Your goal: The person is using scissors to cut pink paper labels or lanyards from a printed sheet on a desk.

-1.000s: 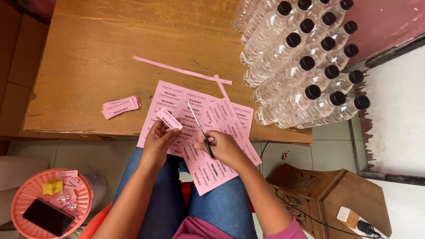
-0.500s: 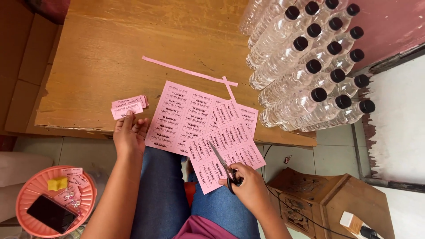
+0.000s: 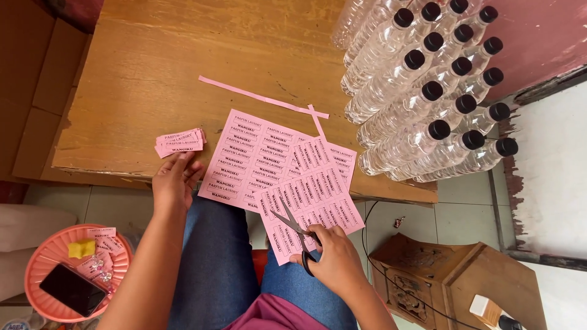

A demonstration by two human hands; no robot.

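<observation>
Your right hand (image 3: pixel 333 260) grips black-handled scissors (image 3: pixel 295 233) (blades parted) over the pink label sheet (image 3: pixel 269 165). Left of that sheet, your left hand (image 3: pixel 174 180) lies open and empty, fingertips just short of the cut label stack (image 3: pixel 180 142).

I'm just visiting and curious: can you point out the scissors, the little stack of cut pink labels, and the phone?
scissors (image 3: pixel 292 227): head view, on the blades near the pivot.
stack of cut pink labels (image 3: pixel 180 142): head view, middle of the top label.
phone (image 3: pixel 72 289): head view, centre of its dark screen.
</observation>
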